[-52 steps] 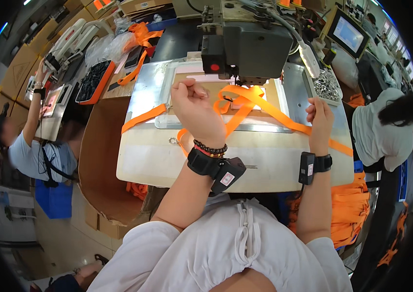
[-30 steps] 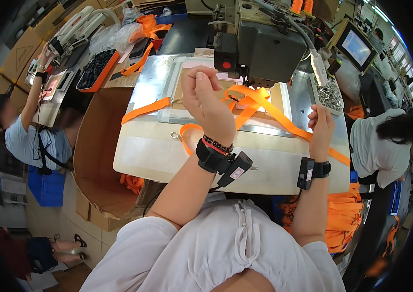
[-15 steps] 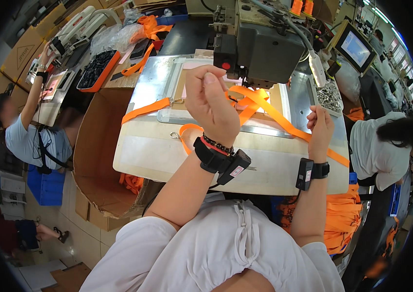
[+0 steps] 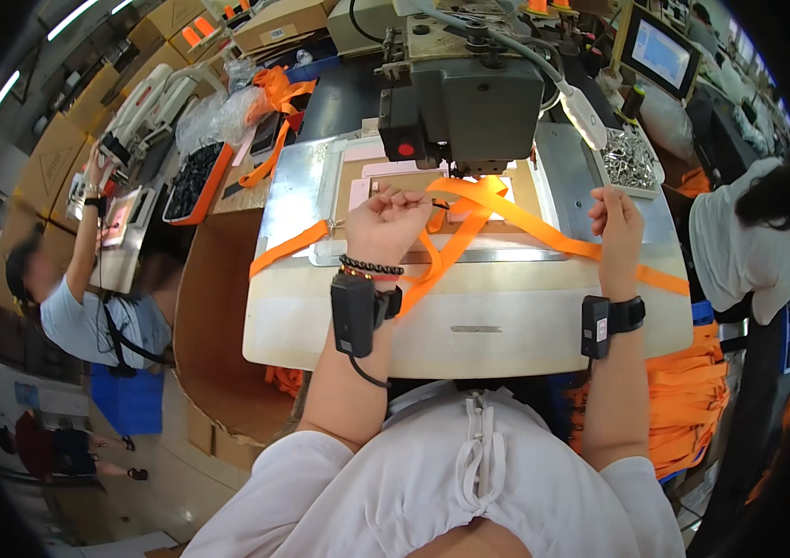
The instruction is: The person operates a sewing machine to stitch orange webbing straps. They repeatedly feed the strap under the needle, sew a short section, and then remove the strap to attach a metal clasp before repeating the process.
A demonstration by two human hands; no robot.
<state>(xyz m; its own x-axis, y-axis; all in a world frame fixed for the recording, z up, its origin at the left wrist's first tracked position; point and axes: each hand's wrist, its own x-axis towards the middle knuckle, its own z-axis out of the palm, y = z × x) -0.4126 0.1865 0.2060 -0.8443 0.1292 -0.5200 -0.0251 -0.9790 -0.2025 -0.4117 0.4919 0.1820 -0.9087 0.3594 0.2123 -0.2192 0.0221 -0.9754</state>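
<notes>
My left hand [image 4: 386,225] is closed, its fingertips beside a small black piece [image 4: 441,205] on an orange strap [image 4: 465,240] under the sewing machine head [image 4: 465,102]. What its fingers pinch is hidden. My right hand [image 4: 617,237] is also closed, fingers curled in at the right of the worktable; whatever they hold does not show clearly. An orange band [image 4: 539,231] runs from the machine to the right, passes behind this hand and comes out beyond it. At the left, another orange strap [image 4: 291,249] with a metal hook end lies across the clamp plate's edge.
A tray of metal hooks [image 4: 630,163] stands at the back right, near a screen [image 4: 660,54]. An orange bin of black parts [image 4: 198,186] and a large cardboard box [image 4: 227,316] are at the left. Bundled orange webbing [image 4: 665,409] hangs at the lower right. Co-workers sit on both sides.
My left hand has come down and slightly left, from raised before the machine to beside the black piece. My right hand stays closed near the band. The whole view has shifted a little.
</notes>
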